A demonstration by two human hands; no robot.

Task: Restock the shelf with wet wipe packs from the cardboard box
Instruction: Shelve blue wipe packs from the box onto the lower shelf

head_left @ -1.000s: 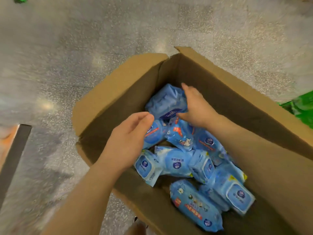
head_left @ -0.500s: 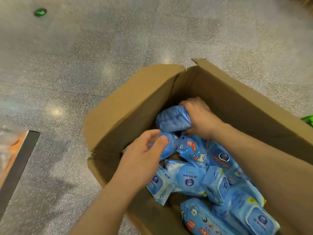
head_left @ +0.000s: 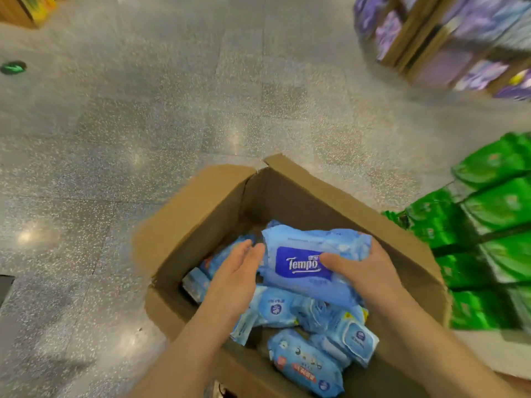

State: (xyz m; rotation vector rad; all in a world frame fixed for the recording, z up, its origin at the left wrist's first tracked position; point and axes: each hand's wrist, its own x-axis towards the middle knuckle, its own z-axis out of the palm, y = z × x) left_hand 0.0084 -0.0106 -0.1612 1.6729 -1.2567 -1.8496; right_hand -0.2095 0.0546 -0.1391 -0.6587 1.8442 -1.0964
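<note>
An open cardboard box stands on the floor with several blue wet wipe packs lying loose inside. My right hand grips a light-blue Tempo wet wipe pack by its right end, thumb across the dark-blue label, and holds it above the other packs. My left hand reaches in with fingers straight, its fingertips at the pack's left edge; contact is unclear.
Green packs are stacked on low shelving to the right of the box. A blurred shelf with purple packs stands at the upper right. Speckled grey floor spreads to the left and behind.
My right hand has lifted the Tempo pack out of the pile and turned its label up. My left hand has moved toward the pack. The view has swung up and right.
</note>
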